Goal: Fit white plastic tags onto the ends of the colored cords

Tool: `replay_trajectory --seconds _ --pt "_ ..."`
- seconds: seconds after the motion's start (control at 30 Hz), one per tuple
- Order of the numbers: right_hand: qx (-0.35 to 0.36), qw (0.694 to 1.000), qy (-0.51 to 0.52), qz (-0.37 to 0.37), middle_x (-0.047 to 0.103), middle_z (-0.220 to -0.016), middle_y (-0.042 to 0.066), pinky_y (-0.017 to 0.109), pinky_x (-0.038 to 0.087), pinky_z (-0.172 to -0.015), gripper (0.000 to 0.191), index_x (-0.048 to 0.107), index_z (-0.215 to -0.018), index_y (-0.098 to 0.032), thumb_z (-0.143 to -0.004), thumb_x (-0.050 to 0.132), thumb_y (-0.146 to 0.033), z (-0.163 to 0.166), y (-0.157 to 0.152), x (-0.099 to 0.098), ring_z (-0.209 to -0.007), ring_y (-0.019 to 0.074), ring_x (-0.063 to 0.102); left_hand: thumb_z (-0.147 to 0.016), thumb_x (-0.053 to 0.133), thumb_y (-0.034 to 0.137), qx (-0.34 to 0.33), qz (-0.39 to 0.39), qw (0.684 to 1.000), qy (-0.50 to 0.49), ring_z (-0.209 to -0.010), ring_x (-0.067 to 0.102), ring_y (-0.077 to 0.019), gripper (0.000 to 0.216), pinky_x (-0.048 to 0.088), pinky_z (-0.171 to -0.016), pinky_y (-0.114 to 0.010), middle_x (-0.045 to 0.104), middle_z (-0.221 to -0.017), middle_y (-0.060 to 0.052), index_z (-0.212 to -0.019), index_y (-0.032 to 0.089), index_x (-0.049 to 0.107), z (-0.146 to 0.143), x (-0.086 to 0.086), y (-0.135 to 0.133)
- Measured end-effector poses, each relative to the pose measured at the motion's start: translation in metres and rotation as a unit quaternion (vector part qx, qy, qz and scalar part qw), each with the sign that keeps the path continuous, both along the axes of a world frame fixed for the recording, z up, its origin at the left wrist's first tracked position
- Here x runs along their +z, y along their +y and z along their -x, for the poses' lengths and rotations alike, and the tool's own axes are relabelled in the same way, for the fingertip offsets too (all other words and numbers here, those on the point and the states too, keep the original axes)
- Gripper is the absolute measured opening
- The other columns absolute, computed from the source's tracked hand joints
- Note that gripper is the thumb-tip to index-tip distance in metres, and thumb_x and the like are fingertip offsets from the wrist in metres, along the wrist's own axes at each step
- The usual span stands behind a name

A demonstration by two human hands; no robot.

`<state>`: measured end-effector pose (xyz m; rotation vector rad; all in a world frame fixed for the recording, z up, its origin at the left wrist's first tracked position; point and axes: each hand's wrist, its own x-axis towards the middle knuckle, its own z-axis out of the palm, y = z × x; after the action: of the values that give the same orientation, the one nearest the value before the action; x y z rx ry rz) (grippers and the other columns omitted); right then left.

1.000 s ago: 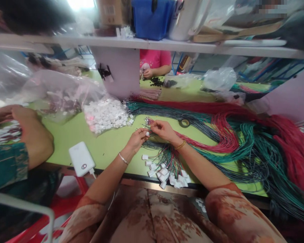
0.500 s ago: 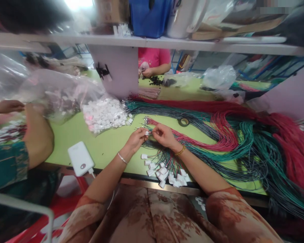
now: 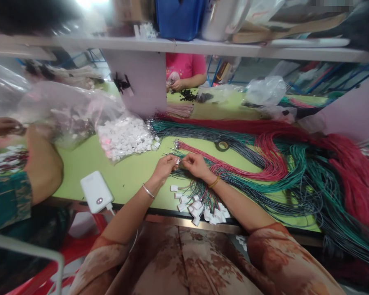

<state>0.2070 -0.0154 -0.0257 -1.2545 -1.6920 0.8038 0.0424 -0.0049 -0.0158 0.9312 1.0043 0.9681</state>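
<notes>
My left hand (image 3: pixel 166 167) is closed in a pinch on a small white connector housing (image 3: pixel 178 161) above the green tabletop. Right beside it, my right hand (image 3: pixel 196 164) pinches a thin wire at the housing; the wire's colour and its tip are hidden by my fingers. Under and behind my hands runs a bundle of red wires (image 3: pixel 233 170) with bare metal ends at the left, along with green wires (image 3: pixel 264 188) and dark grey ones. Nearer to me, several wired white connectors (image 3: pixel 197 209) lie in a heap at the table's front edge.
A clear bag of white housings (image 3: pixel 124 139) lies open at the left. A white power bank (image 3: pixel 96 191) with a cable sits at the front edge. Black tape (image 3: pixel 222 146) rests among the wires. Another person's arm (image 3: pixel 44 168) is at the far left; a shelf (image 3: pixel 184 47) crosses overhead.
The view has shifted slightly. My hands stay together at the white housing, with the right fingers a little nearer to it.
</notes>
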Motion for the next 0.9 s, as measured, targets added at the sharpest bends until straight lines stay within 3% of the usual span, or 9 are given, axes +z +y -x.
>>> replay_trajectory --seconds 0.1,0.27,0.43,0.53,0.7,0.9 --pt "-0.012 0.999 0.028 0.029 0.057 -0.061 -0.001 0.023 0.036 -0.052 0.016 0.057 -0.070 -0.017 -0.075 0.056 -0.031 0.001 0.000 -0.001 -0.054 0.0104 0.045 -0.071 0.071 0.021 0.004 -0.008 1.000 0.012 -0.055 0.051 -0.0073 0.014 0.039 -0.055 -0.020 0.062 -0.064 -0.002 -0.080 0.011 0.070 -0.003 0.000 -0.001" --pt "-0.013 0.991 -0.084 -0.100 0.053 -0.061 0.000 0.025 0.034 -0.055 0.008 0.053 -0.068 -0.019 -0.074 0.056 -0.023 0.004 -0.006 0.007 -0.056 0.0121 0.043 -0.070 0.070 0.015 -0.004 0.029 0.999 -0.046 -0.059 0.053 -0.0078 0.011 0.042 -0.059 -0.020 0.064 -0.068 -0.004 -0.080 0.011 0.071 -0.002 0.004 0.001" --pt "0.003 0.974 -0.149 -0.173 0.053 -0.066 0.003 0.028 0.035 -0.059 0.007 0.052 -0.070 -0.020 -0.076 0.054 -0.020 0.002 -0.014 0.018 -0.062 0.0151 0.045 -0.070 0.067 0.011 0.002 0.061 0.996 -0.069 -0.058 0.052 -0.0067 0.009 0.043 -0.058 -0.019 0.067 -0.074 -0.007 -0.078 0.009 0.070 0.003 0.006 0.004" --pt "-0.015 0.977 -0.130 -0.171 0.052 -0.067 0.002 0.028 0.035 -0.060 0.006 0.051 -0.071 -0.020 -0.076 0.054 -0.019 0.000 -0.016 0.023 -0.061 0.0144 0.045 -0.072 0.065 0.011 0.017 0.061 0.996 -0.066 -0.057 0.051 -0.0057 0.008 0.042 -0.056 -0.018 0.069 -0.080 -0.009 -0.079 0.008 0.069 0.006 0.007 0.005" --pt "-0.016 0.989 -0.075 -0.127 0.052 -0.064 0.000 0.026 0.034 -0.056 0.006 0.052 -0.071 -0.019 -0.076 0.054 -0.021 -0.001 -0.012 0.020 -0.057 0.0124 0.043 -0.075 0.065 0.013 -0.027 0.062 0.992 -0.106 -0.062 0.054 -0.0073 0.011 0.044 -0.061 -0.020 0.069 -0.085 -0.009 -0.084 0.010 0.069 0.005 0.006 0.003" --pt "-0.028 0.990 -0.069 -0.123 0.053 -0.065 0.000 0.026 0.035 -0.057 0.005 0.053 -0.071 -0.019 -0.076 0.055 -0.020 -0.002 -0.011 0.015 -0.059 0.0126 0.044 -0.074 0.068 0.016 -0.027 0.054 0.991 -0.118 -0.062 0.054 -0.0067 0.010 0.044 -0.060 -0.018 0.067 -0.084 -0.007 -0.082 0.010 0.066 0.004 0.001 0.003"
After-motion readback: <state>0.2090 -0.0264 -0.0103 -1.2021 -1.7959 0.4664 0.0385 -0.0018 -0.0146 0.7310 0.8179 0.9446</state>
